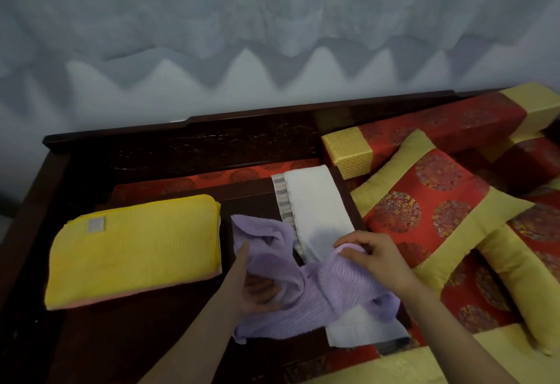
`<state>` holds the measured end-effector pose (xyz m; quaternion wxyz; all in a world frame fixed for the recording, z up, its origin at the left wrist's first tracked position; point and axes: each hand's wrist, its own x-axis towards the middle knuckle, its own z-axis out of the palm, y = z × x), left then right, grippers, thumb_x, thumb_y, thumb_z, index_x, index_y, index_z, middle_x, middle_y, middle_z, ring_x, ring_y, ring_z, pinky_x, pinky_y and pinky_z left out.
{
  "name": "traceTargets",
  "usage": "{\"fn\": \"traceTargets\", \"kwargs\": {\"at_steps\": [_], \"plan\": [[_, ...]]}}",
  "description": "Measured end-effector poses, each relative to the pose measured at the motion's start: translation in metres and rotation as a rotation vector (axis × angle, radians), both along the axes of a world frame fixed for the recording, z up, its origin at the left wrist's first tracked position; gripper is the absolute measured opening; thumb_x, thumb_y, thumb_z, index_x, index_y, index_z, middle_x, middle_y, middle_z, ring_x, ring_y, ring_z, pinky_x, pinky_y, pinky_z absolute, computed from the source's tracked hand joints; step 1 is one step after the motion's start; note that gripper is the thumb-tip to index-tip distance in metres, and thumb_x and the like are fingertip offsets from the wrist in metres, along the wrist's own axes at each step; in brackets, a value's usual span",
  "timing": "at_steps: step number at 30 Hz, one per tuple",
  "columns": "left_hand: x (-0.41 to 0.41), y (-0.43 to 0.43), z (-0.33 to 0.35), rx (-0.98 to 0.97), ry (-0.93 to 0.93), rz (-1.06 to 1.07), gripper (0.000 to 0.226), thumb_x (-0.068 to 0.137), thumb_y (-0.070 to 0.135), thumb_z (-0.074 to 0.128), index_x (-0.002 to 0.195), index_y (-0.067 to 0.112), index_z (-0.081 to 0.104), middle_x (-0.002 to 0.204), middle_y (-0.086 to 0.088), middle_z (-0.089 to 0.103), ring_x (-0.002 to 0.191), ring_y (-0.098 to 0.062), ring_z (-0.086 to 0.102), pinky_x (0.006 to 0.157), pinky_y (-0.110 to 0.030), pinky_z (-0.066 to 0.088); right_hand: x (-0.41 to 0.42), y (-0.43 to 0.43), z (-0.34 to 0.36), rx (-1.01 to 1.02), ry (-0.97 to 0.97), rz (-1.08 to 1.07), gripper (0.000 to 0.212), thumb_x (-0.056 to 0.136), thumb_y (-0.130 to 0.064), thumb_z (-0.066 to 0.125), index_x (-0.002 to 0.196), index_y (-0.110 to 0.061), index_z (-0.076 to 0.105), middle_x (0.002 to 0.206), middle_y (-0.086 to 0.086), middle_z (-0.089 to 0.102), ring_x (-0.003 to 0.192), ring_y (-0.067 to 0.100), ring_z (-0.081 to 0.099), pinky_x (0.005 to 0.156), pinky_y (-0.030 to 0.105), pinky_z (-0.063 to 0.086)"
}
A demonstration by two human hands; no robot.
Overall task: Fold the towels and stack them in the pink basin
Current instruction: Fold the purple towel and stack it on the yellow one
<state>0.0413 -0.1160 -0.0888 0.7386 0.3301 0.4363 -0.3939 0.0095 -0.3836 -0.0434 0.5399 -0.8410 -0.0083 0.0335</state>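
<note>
A crumpled purple towel [318,299] lies bunched on the dark wooden table. My left hand [251,286] grips its left part, with fingers wrapped in the cloth. My right hand [372,258] pinches an upper edge of the same towel. Under and behind it lies a long white towel [315,211] with a grey striped border, folded lengthwise. At the left sits a folded yellow towel [133,250], with a pink edge showing beneath it. I cannot tell if that pink edge is the basin.
The dark wooden table [121,338] has a raised back rail [212,141]. Red and gold cushions [439,208] crowd the right side and front right. A pale curtain [272,35] hangs behind.
</note>
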Motion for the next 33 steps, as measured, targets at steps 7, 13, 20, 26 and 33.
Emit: {"fn": "traceTargets", "kwargs": {"at_steps": [7, 13, 20, 26, 33], "plan": [[0.002, -0.005, 0.002, 0.153, -0.127, 0.038, 0.019, 0.089, -0.008, 0.047, 0.075, 0.004, 0.052, 0.059, -0.015, 0.061, 0.060, -0.023, 0.057, 0.041, -0.026, 0.052, -0.002, 0.006, 0.002, -0.007, 0.010, 0.023, 0.015, 0.080, -0.004, 0.070, 0.089, -0.016, 0.075, 0.089, -0.004, 0.075, 0.086, 0.016, 0.069, 0.081, 0.037, 0.055], [0.011, -0.001, 0.069, 0.397, -0.818, -0.264, 0.038, 0.088, -0.010, 0.048, 0.114, 0.011, 0.065, 0.114, -0.010, 0.069, 0.105, -0.023, 0.063, 0.095, -0.040, 0.049, 0.003, 0.020, 0.043, 0.064, 0.010, 0.152, 0.017, 0.081, 0.004, 0.067, 0.085, -0.011, 0.075, 0.086, 0.004, 0.074, 0.085, 0.017, 0.069, 0.080, 0.032, 0.055], [0.012, -0.004, 0.127, 0.585, -1.188, -0.180, 0.036, 0.084, -0.001, 0.065, 0.117, 0.014, 0.064, 0.106, -0.006, 0.073, 0.099, -0.019, 0.069, 0.086, -0.034, 0.056, 0.021, 0.065, 0.099, 0.101, -0.179, 0.228, 0.023, 0.077, -0.007, 0.067, 0.086, -0.027, 0.074, 0.087, -0.010, 0.070, 0.085, 0.012, 0.066, 0.075, 0.029, 0.053], [-0.007, 0.003, 0.128, 0.486, -1.099, -0.149, 0.017, 0.083, 0.008, 0.065, 0.082, 0.019, 0.078, 0.092, -0.006, 0.076, 0.091, -0.023, 0.070, 0.082, -0.037, 0.055, 0.030, 0.088, 0.101, 0.096, -0.227, 0.104, 0.026, 0.072, -0.012, 0.073, 0.075, -0.038, 0.067, 0.079, -0.011, 0.071, 0.075, 0.011, 0.066, 0.070, 0.032, 0.055], [-0.018, 0.019, 0.121, 0.265, -1.076, -0.211, 0.026, 0.079, 0.021, 0.068, 0.104, 0.020, 0.074, 0.111, -0.005, 0.073, 0.107, -0.023, 0.066, 0.082, -0.030, 0.056, 0.025, 0.102, 0.090, 0.030, -0.211, 0.188, 0.018, 0.075, -0.020, 0.077, 0.079, -0.035, 0.068, 0.078, -0.010, 0.071, 0.077, 0.009, 0.066, 0.068, 0.019, 0.052]]}}
